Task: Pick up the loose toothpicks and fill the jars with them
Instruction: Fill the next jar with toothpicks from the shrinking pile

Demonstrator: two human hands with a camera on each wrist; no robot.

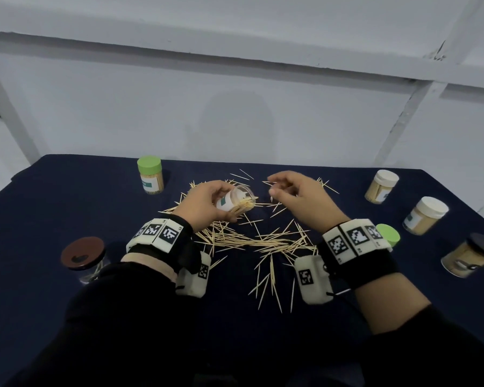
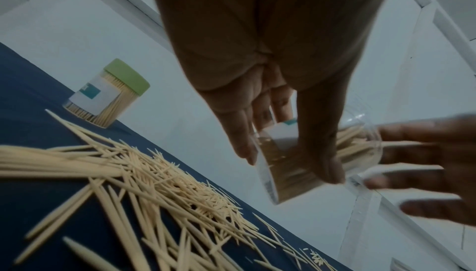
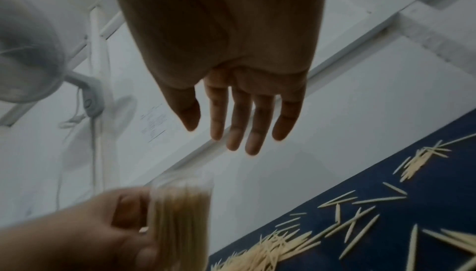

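- Clear plastic, the open jar (image 1: 236,201) sits tilted in the left hand (image 1: 207,203), whose fingers curl round its labelled wall; its mouth faces the right hand (image 1: 296,198) and it looks well filled already.
- Right hand hovers just beside the mouth with fingers loosely spread; the right wrist view shows them straight and empty.
- Loose toothpicks (image 1: 252,241) lie scattered on the dark blue tablecloth (image 1: 39,219) below and in front of both hands.
- Capped jars stand around: a green-lidded jar (image 1: 150,174) far left, a brown-lidded jar (image 1: 83,259) near left, several at the right.
- Risk, as I judge it: tipped this far, the jar may spill sticks back onto the cloth.
- Another: a crooked bundle could jam across the mouth and scatter.
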